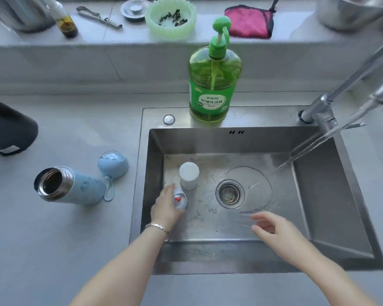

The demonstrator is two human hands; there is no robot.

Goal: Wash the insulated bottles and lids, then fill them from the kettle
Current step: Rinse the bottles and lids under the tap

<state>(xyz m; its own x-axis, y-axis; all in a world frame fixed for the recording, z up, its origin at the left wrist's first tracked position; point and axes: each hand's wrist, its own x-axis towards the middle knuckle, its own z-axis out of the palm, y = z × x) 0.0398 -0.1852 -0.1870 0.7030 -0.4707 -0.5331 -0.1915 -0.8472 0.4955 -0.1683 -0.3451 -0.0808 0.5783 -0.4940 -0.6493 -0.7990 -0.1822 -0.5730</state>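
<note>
Right grip (272, 226), fingers apart and empty, hovers over the wet sink (314, 195). The left grip (164, 208) is clamped on what seems a small lid (180, 199). A white bottle (188, 176) stands just beyond it, and a nudge could topple it. Well left of that grip, the blue bottle (75, 187) lying on the tabletop (53, 239) could roll.

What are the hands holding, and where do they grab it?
The left hand grips the small white round lid with a red mark by its side. The right hand holds nothing.

The green dish soap bottle (215, 69) bears a label (211, 102) reading "柠檬洗洁精"; the smaller print is illegible.
</note>
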